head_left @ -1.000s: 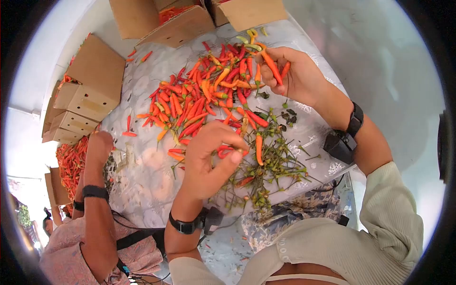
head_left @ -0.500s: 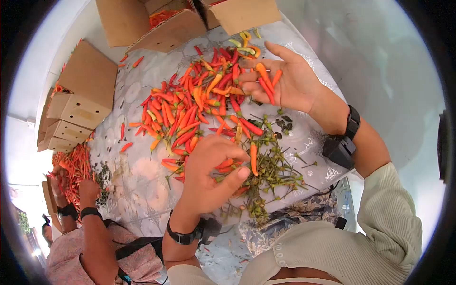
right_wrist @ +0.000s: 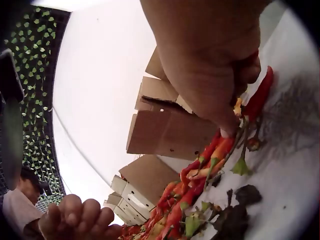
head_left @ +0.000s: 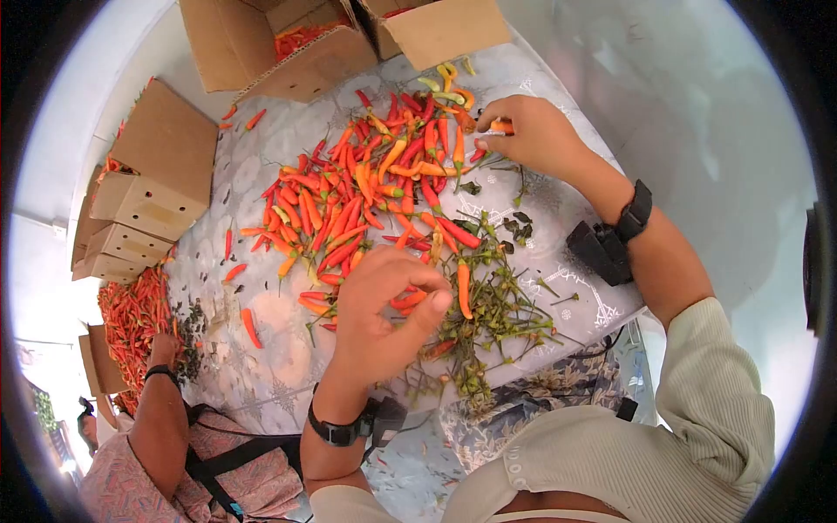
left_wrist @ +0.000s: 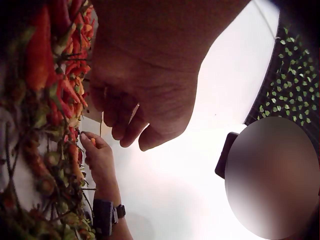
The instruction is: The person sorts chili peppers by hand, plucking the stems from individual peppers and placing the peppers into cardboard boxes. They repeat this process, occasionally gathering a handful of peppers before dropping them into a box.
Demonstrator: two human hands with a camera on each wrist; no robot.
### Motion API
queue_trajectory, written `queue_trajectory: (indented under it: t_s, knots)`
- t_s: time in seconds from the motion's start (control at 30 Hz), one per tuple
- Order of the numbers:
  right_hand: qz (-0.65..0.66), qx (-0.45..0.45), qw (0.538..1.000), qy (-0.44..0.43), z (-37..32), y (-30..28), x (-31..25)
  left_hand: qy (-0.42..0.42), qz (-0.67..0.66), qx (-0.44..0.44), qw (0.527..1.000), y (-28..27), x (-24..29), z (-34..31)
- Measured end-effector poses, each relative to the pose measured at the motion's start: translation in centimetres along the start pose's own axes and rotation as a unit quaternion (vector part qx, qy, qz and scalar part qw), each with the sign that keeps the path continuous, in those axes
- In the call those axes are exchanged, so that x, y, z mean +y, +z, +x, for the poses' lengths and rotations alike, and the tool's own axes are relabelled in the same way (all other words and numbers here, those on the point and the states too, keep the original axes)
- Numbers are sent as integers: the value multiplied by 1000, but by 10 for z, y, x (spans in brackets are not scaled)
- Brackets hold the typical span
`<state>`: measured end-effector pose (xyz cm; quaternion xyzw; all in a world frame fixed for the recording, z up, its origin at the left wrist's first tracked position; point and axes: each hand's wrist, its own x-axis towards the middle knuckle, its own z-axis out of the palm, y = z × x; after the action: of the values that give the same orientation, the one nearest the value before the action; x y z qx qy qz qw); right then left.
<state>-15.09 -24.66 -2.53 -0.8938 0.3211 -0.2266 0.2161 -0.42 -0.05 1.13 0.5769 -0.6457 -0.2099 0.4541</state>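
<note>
My right hand [head_left: 536,135] is palm-down at the far right side of the chilli heap [head_left: 349,187], its fingers curled round chilli peppers. An orange chilli [head_left: 501,128] shows between its thumb and fingers. In the right wrist view the thumb tip comes down beside red chillies [right_wrist: 220,147], and a long red chilli [right_wrist: 261,95] lies by the curled fingers. My left hand [head_left: 384,318] hovers over the near edge of the heap, fingers loosely bent, thumb apart, no chilli visible in it. Just right of it, an orange chilli [head_left: 464,290] lies on a pile of green stems [head_left: 497,322].
Open cardboard boxes [head_left: 305,70] stand at the back, and more boxes [head_left: 166,187] at the left. Another person's arm [head_left: 161,410] reaches into a large red chilli pile [head_left: 131,318]. Dark dried leaves [head_left: 520,228] lie right of the heap on the patterned tablecloth [head_left: 270,366].
My right hand, palm-up with chillies half a second ago, has turned over and closed round them. The left hand stays nearly still. A red chilli now lies on the cloth at left.
</note>
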Motion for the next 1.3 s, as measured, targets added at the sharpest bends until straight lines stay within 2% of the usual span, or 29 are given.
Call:
queue_trajectory:
  t_s: [0.13, 0.23, 0.33, 0.43, 0.53, 0.63, 0.67, 0.77, 0.87, 0.97, 1.07, 1.17, 1.27, 1.3]
  knots:
    - [-32, -68, 994, -75, -2, 3, -2, 7, 5, 5, 1000, 1, -1, 0]
    - [-51, -114, 990, -60, -1, -3, -11, 6, 6, 0, 1000, 2, -1, 0]
    - [-17, -95, 994, -55, -1, 0, -15, 8, 8, 1, 1000, 2, -1, 1]
    - [-1, 3, 992, -127, -5, 5, -20, 9, 14, 4, 1000, 2, -2, 0]
    - [-44, -43, 986, -152, -4, 19, -12, 2, 15, -2, 1000, 3, -3, 0]
    - [-58, -14, 978, -198, -5, 19, -10, 3, 22, -1, 1000, 2, -6, 0]
    - [-45, -25, 981, -189, -7, 18, -12, 5, 25, 0, 1000, 1, -6, 0]
    - [3, -43, 983, -181, -14, 14, -25, -56, -26, 71, 996, 8, -1, -1]
    - [67, -59, 973, -215, -24, 6, -46, -47, 32, 173, 983, 9, -7, -1]
    - [142, -102, 952, -252, -40, 2, -71, -28, 62, 227, 972, 11, -11, 3]
    - [186, -110, 932, -292, -50, 9, -81, -96, -10, 128, 987, 8, -19, -3]
    - [150, -101, 944, -277, -53, 8, -83, -140, -31, 125, 982, 9, -9, 0]
    - [143, -86, 950, -265, -52, 5, -85, -95, 121, 99, 983, 3, -7, 2]
    - [147, -94, 948, -266, -52, 4, -85, -81, 117, 89, 986, 2, -8, 2]
